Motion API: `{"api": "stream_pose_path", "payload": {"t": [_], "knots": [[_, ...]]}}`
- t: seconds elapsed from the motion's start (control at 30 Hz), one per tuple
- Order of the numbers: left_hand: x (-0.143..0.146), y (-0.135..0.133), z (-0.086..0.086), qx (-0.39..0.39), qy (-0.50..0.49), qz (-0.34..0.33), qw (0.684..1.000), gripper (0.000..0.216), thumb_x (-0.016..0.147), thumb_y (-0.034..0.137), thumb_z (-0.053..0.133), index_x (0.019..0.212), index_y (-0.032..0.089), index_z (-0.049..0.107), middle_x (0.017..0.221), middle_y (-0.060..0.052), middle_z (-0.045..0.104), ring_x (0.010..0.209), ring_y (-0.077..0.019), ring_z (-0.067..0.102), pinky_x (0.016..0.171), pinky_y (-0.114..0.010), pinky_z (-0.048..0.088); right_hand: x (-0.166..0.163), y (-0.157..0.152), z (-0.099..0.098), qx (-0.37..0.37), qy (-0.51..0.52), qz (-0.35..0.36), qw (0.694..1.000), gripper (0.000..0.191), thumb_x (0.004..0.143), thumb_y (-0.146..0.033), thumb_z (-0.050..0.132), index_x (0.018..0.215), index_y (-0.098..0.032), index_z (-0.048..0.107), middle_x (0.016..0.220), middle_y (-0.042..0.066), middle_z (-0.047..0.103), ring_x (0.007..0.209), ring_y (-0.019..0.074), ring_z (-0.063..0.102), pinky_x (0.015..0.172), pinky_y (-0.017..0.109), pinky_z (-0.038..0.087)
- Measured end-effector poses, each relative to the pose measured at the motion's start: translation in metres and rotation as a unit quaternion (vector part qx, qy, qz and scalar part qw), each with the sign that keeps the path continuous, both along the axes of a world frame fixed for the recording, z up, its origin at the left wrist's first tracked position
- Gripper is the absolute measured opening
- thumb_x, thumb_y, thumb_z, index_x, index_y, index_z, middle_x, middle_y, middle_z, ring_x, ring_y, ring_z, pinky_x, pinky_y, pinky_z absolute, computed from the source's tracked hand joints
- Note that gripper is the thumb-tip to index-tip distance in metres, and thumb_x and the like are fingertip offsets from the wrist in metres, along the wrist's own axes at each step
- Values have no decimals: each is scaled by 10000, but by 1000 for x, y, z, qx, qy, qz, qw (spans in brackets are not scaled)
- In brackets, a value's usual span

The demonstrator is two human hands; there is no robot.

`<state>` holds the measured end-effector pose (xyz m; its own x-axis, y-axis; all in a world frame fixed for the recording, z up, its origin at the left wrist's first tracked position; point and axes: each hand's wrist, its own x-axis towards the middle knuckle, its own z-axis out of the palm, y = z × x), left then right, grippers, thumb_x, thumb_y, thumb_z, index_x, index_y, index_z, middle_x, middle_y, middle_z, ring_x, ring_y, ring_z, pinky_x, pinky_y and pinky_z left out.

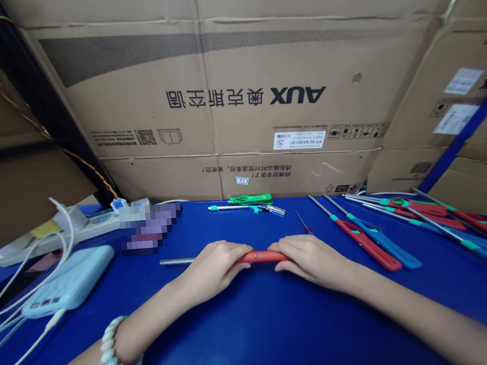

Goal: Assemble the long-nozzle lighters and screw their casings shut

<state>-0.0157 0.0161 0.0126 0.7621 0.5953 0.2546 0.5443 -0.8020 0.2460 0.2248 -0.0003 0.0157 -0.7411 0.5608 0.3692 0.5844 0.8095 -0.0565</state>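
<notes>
Both hands grip a red long-necked lighter (264, 257) held level over the blue table. My left hand (216, 266) is closed around its left part, and the metal tube (176, 261) sticks out to the left of that hand. Closed on the right end of the red handle is my right hand (311, 259). Fingers hide much of the handle; a small screw or pin shows between the hands. Just behind lies a thin screwdriver (303, 223). Further back are a green lighter handle (250, 200) and a loose metal tube with teal fittings (232, 207).
Several red and blue lighters, among them a red one (368, 244) and a blue one (387, 241), lie to the right. Left are a light-blue power bank (72, 280) with white cables, a power strip (103, 224) and a blurred purple item (156, 226). A cardboard sheet (233, 54) stands behind.
</notes>
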Motion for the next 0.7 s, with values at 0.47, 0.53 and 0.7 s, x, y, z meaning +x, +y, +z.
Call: {"api": "stream_pose_path", "payload": {"t": [0.47, 0.53, 0.7], "knots": [[0, 2, 2, -23, -44, -18, 999, 340, 967, 332, 426, 1282, 246, 518, 1026, -47, 603, 928, -179, 569, 809, -281, 446, 13, 14, -1, 25, 90, -53, 994, 257, 973, -256, 363, 994, -159, 601, 909, 87, 669, 838, 182, 628, 765, 310, 490], [-1, 5, -2, -1, -13, -6, 1000, 335, 955, 323, 454, 1273, 245, 524, 1025, -44, 598, 914, -182, 566, 799, -288, 445, 16, 20, -4, -9, 53, -81, 995, 206, 942, -177, 411, 922, -163, 615, 893, 70, 649, 817, 179, 611, 741, 295, 483], [-2, 7, -8, 33, 33, 1, 999, 302, 912, 286, 536, 1211, 256, 565, 1059, -41, 579, 921, -201, 549, 807, -325, 433, 15, 28, -17, -69, -7, -59, 996, 140, 906, -143, 490, 909, -173, 627, 920, 45, 625, 843, 163, 577, 751, 268, 458]]}}
